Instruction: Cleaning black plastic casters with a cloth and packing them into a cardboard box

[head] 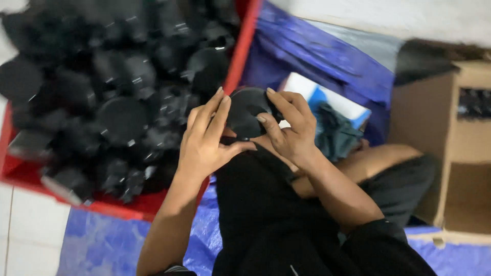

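1. Head view looks down on both hands meeting over the person's lap, with one round black part [246,113] held between them, just right of the red crate's [244,47] edge.

2. Left hand [204,140] holds the part from its left side: the fingers [214,110] stand up along the disc's left rim and the thumb reaches across below it toward the other hand. It is closed narrowly on the part, not spread wide.

3. Right hand [291,130] holds the same part from the right. Its fingers curl over the upper right rim and one fingertip presses on the disc's face near the middle. It too is closed on the part.

4. Key relation: the disc sits directly between the two hands, its flat face turned up toward the camera. Being round, it shows no long axis. Both hands touch it, so neither is nearer; the left hand lies on the crate side.

5. Left of the hands, the crate is heaped with many similar black parts [117,92], some round-faced, blurred in this frame. The nearest of them lie just beside the left hand's fingers.

6. Beneath everything lies a blue tarp [102,240] on the tiled floor [25,230]. A cardboard box [460,148] stands well apart at the right, and a teal cloth [335,130] lies just beyond the right hand.
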